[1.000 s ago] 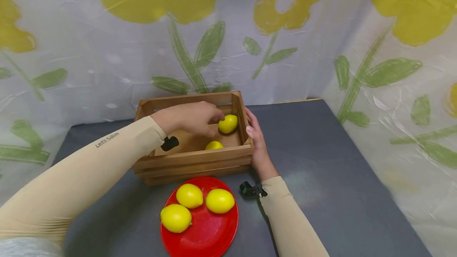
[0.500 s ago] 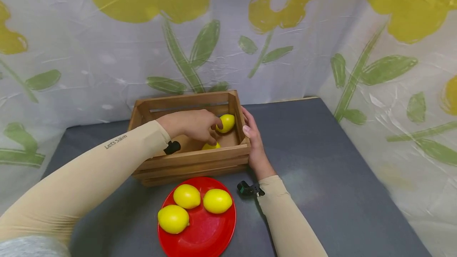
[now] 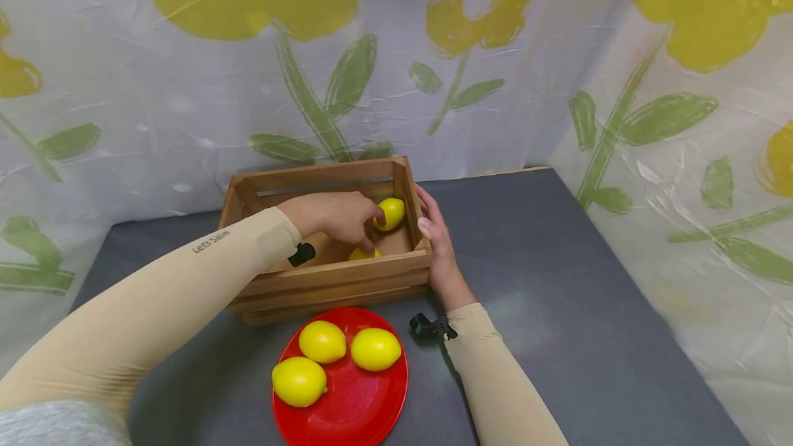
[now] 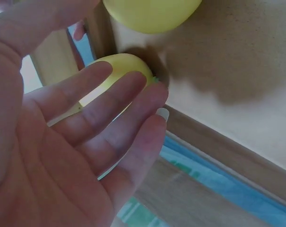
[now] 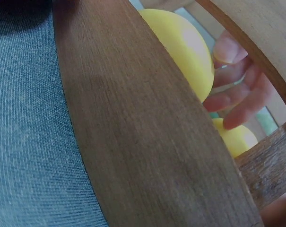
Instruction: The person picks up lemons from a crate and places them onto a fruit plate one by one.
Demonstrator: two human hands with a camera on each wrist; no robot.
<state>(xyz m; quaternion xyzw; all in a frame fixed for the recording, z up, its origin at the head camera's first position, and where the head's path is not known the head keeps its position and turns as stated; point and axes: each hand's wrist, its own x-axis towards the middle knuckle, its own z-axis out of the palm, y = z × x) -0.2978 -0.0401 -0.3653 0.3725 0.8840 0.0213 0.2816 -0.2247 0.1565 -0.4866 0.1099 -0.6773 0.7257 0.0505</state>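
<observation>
A wooden crate [image 3: 334, 272] stands on the dark table with two yellow lemons inside: one lemon [image 3: 391, 214] by its right end, another lemon [image 3: 363, 253] half hidden behind the front wall. My left hand [image 3: 337, 215] reaches down between them, its lower fingers at the front lemon. In the left wrist view its fingers [image 4: 105, 113] are spread and fairly straight before a lemon [image 4: 128, 61]; contact is hard to tell. My right hand [image 3: 442, 250] holds the crate's right end, thumb at the rim and fingers along the outside, partly hidden.
In front of the crate sits a red plate [image 3: 359, 415] with three lemons [image 3: 322, 342] on its far and left part. Dark table surface [image 3: 557, 308] extends to the right. A flower-printed curtain [image 3: 204, 102] hangs behind and at the right.
My left hand has moved down toward the front lemon, its fingers now covering part of it. The whole scene has shifted slightly left in view. My right hand stays on the crate.
</observation>
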